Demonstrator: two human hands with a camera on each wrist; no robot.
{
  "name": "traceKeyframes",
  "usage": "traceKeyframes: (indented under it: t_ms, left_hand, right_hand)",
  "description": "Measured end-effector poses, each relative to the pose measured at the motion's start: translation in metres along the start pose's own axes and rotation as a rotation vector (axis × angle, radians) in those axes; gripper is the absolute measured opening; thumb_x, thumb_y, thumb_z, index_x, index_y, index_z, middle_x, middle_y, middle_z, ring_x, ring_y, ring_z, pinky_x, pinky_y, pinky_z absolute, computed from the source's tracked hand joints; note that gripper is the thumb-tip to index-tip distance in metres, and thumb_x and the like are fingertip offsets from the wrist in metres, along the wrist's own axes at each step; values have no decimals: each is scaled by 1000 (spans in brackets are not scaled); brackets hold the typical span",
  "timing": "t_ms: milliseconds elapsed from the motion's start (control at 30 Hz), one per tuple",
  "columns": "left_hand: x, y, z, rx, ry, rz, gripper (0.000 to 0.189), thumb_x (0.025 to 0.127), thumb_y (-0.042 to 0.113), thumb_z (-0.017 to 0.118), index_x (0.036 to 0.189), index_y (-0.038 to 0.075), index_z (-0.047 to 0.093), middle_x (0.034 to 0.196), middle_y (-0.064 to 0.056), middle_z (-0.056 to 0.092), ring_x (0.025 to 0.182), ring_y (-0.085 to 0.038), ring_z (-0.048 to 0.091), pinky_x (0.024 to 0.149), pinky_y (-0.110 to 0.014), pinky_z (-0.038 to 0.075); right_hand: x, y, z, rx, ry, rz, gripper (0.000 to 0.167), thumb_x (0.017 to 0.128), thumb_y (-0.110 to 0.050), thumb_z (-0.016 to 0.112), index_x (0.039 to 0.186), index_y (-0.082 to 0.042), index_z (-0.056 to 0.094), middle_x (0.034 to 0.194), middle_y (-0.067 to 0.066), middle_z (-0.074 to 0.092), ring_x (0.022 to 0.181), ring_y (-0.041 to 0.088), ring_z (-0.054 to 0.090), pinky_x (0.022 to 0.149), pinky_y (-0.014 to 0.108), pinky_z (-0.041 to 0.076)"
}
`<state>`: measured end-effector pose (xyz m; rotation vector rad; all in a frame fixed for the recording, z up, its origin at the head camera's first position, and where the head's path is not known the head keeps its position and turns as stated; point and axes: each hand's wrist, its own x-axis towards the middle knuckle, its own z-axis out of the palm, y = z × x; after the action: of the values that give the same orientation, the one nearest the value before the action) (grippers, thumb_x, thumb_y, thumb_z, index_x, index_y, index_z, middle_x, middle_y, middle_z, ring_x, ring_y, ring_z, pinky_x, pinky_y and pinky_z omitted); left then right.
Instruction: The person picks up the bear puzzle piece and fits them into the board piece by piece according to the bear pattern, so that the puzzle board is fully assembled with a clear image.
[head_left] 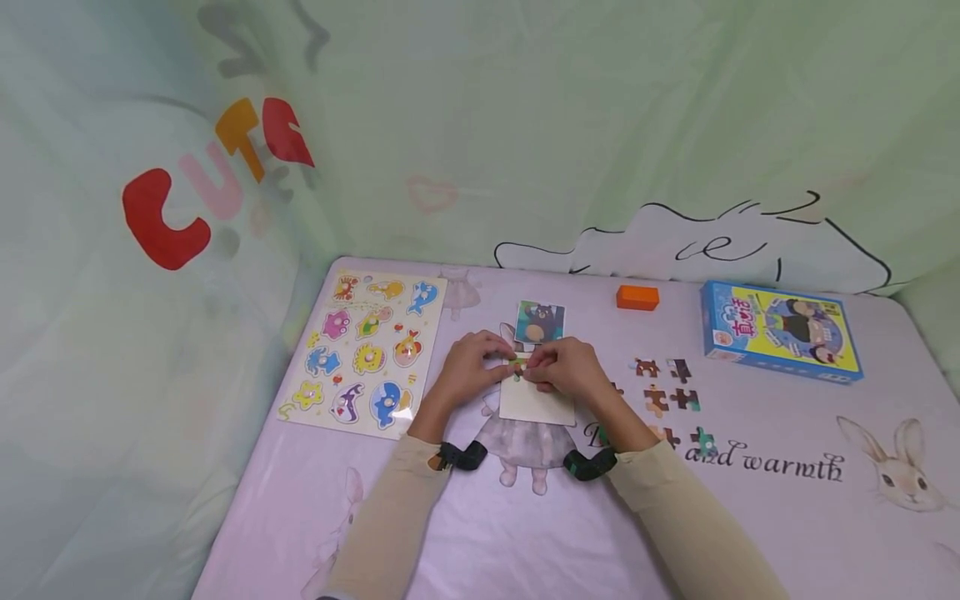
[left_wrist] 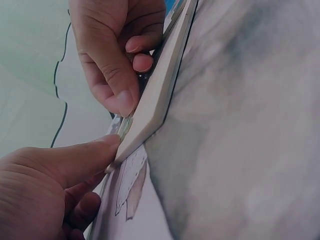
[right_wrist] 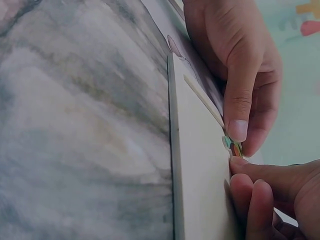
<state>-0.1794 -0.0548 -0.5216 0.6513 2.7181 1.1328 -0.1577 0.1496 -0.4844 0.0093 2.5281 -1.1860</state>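
A pale, shallow puzzle board [head_left: 536, 404] lies in the middle of the table, a bare surface facing up. At its far edge, small green and multicoloured puzzle pieces [right_wrist: 234, 147] sit between my two hands. My left hand [head_left: 471, 368] pinches the piece at the left, its thumb tip on the top. From the right, my right hand [head_left: 567, 367] pinches the adjoining piece with thumb and index finger, its other fingers curled. The two thumbs almost meet over the pieces, whose print the fingertips partly hide. Just beyond the board lies a picture card [head_left: 540, 322] with a dark bear.
Several loose puzzle pieces [head_left: 656, 401] lie in rows right of the board, some behind the right forearm. An animal peg board [head_left: 360, 354] lies at the left. An orange block [head_left: 637, 297] and a blue-yellow box [head_left: 783, 332] stand at the back right, near a curtain.
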Motion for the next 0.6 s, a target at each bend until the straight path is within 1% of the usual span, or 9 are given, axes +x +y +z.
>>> traceKeyframes:
  t_ms: [200,433,600]
  left_hand:
    - [-1,0,0,-1,-5,-12,22,91,30,77,109,18,78,123,1,70,117,-20,60,106,-43,42]
    - [-1,-1,1,-4,4,-1,21,91,29,77,109,18,78,123,1,70,116,-20,60,105,-43,42]
    - [0,-3,1,-6,0,5,21,91,28,77,110,18,78,124,2,70,117,-20,60,105,-44,42]
  right_hand:
    - [0,1,1,-2,2,5,10,90,-19,78,90,-10,76,72,3,65,61,15,62,59,25,49]
    - [1,2,1,-10,6,-10,10,89,-19,78,89,-10,76,71,3,64,60,15,62,59,26,47]
    - [1,1,1,1,2,8,10,90,-18,78,90,-9,75,71,3,64,60,15,62,59,25,48]
